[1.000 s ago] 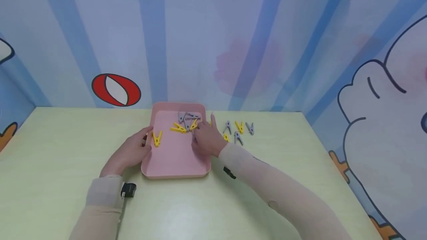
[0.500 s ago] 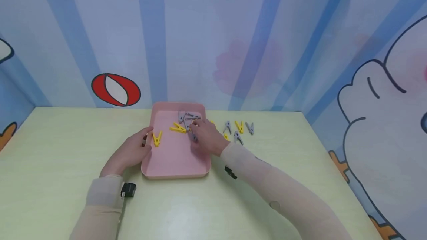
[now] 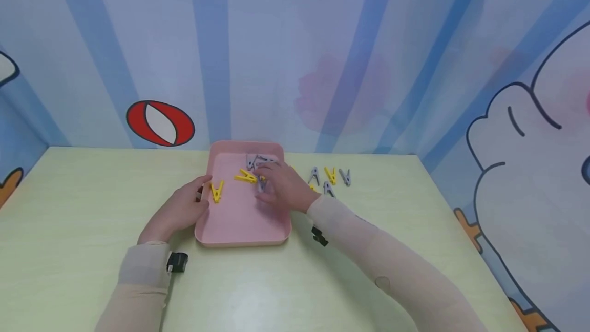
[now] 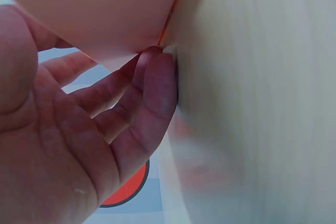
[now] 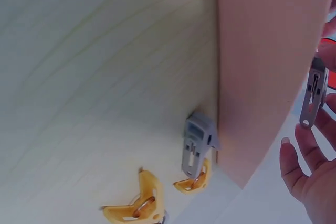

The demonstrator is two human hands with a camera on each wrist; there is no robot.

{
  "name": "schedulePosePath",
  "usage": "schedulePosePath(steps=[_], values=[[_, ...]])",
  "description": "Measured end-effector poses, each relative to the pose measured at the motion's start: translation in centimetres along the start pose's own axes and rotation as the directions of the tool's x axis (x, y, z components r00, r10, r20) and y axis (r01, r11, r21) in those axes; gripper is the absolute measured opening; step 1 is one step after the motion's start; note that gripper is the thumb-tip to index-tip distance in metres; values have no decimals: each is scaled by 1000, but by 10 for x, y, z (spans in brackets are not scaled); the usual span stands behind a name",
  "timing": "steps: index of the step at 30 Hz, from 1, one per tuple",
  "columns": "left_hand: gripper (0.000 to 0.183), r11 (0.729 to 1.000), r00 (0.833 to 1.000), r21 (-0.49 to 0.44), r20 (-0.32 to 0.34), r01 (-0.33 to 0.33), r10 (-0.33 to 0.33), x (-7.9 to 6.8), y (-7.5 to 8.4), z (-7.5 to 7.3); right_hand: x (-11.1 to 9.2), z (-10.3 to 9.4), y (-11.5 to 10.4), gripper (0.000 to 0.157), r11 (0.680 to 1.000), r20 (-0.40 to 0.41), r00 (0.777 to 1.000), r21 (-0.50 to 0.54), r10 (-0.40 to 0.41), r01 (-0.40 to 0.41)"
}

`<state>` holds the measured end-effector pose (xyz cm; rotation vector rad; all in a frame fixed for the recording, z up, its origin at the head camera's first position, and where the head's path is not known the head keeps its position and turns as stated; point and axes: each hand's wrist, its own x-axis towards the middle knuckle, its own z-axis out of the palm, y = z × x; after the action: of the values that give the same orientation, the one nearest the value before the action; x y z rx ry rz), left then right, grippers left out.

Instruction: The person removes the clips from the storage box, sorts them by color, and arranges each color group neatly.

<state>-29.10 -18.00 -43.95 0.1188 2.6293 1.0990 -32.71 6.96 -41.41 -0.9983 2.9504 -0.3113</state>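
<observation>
A pink tray [image 3: 241,214] stands on the table and holds several yellow and grey clothespins. My left hand [image 3: 184,206] grips its left rim; in the left wrist view the fingers [image 4: 160,87] curl in by the tray's lower edge. My right hand [image 3: 286,186] is over the tray's right side and holds a grey clothespin [image 5: 314,93] between thumb and fingers. Under that hand, other clothespins are partly hidden. A yellow clothespin [image 3: 246,177] lies just left of its fingertips. Another yellow clothespin [image 3: 217,191] lies apart, near the left rim.
Right of the tray, several clothespins lie on the table [image 3: 392,209], among them a yellow clothespin [image 3: 330,175] and a grey clothespin [image 3: 345,177]. My right forearm covers part of that side. A printed backdrop [image 3: 276,55] rises behind the table.
My right hand has shifted slightly left over the clothespins, carrying the grey one along, and its thumb now shows apart from the fingers. The left hand and the tray stay put.
</observation>
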Motion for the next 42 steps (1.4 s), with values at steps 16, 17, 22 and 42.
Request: schedulePosePath(steps=[16,17,22,42], values=[[67,1000,1000,10,-4,-5,5,-1,2,-6,1,-30,3,49,991,-19,996,109,-81,83],[68,1000,1000,8,-3,-8,8,-1,2,-7,0,-32,5,50,992,-15,997,102,-78,80],[71,1000,1000,-1,-2,-10,10,0,3,-6,-8,-41,19,51,996,16,999,78,-39,38],[76,1000,1000,-9,6,-3,3,0,2,-2,-56,-54,112,41,995,16,996,-48,90,-89]])
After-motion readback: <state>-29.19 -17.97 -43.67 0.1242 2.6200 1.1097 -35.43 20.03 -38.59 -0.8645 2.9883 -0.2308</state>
